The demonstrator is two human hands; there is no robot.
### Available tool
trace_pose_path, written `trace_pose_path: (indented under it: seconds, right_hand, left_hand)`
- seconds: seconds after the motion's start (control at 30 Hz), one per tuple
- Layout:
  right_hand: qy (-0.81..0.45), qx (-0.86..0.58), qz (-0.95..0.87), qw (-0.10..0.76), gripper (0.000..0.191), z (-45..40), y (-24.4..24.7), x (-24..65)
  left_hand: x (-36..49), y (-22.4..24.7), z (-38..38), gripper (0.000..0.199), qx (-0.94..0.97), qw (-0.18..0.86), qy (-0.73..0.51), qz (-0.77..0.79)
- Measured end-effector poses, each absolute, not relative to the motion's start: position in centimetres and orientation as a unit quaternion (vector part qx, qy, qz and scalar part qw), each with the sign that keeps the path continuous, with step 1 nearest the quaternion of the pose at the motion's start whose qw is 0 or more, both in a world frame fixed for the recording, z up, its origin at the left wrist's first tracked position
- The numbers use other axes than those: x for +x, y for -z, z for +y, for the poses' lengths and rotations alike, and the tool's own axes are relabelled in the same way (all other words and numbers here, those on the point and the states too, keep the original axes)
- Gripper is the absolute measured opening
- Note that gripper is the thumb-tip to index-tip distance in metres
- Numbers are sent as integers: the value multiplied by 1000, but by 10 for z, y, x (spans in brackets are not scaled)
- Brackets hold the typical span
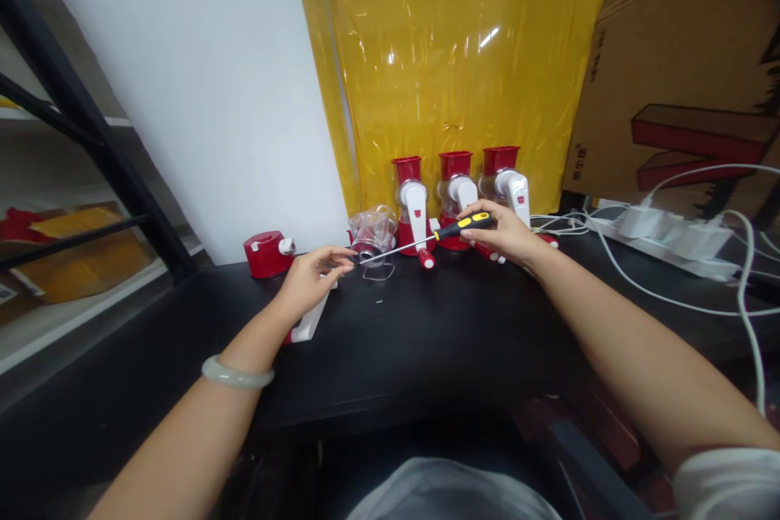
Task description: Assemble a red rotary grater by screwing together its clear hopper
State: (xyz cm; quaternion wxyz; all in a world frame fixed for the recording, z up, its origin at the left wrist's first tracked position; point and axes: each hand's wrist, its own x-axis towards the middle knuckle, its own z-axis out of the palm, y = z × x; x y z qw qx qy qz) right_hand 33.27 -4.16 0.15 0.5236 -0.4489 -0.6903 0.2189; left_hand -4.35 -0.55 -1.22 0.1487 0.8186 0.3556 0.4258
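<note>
A screwdriver (478,223) with a yellow and black handle and a long metal shaft is held in my right hand (500,234), its shaft slanting down to the left. At the tip, my left hand (317,275) is closed in a pinch; whether it grips the tip or something tiny there cannot be made out. Behind the shaft lies a clear plastic housing (373,229). A red base (266,253) with a white knob sits left of it. Under my left hand a white crank handle (312,317) lies on the black table (390,349).
Three red and white rotary graters (414,203) stand in a row at the back, against a yellow plastic sheet (451,57). On the right are a white power strip (670,248) with plugs and cables and a big cardboard box (676,65). A shelf rack (103,126) stands left.
</note>
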Motion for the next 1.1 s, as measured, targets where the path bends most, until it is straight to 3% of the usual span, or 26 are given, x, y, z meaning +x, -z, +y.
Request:
trace_pose_path:
  seconds: [0.6, 1.1]
  right_hand:
    - [-292, -411, -648, 571, 47, -34, 6, 330]
    - [-329, -359, -626, 610, 38, -30, 9, 327]
  left_hand:
    - [-42, 10, -6, 43, 764, 231, -493, 346]
    - [-43, 11, -6, 41, 763, 225, -494, 351]
